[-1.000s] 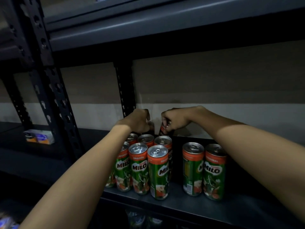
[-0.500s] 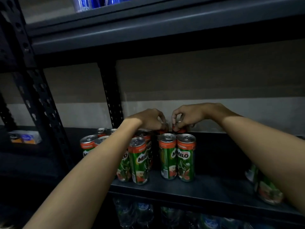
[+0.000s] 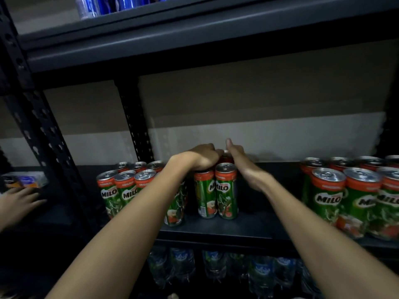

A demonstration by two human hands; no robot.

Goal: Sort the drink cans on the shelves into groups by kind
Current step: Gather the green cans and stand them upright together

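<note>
Green and red Milo cans stand on the dark metal shelf (image 3: 248,225) in three groups. The middle group (image 3: 225,193) is a small cluster, and both my hands are at its back. My left hand (image 3: 203,157) curls down over the tops of the back-left cans; which can it grips is hidden under the fist. My right hand (image 3: 240,162) lies flat against the right side of the cluster, fingers straight, thumb up, beside a back can (image 3: 226,158). A larger group (image 3: 124,190) stands to the left, partly behind my left forearm. Another group (image 3: 345,197) stands at the right.
Blue cans (image 3: 108,5) stand on the shelf above. Plastic water bottles (image 3: 216,268) fill the shelf below. Perforated black uprights (image 3: 43,139) (image 3: 133,119) frame the bay. Another person's hand (image 3: 19,201) reaches in at the far left near a small box (image 3: 23,180).
My right hand has left its pinch on a can top and now lies flat beside the cluster. The view has shifted, bringing the right group and another person's hand into sight.
</note>
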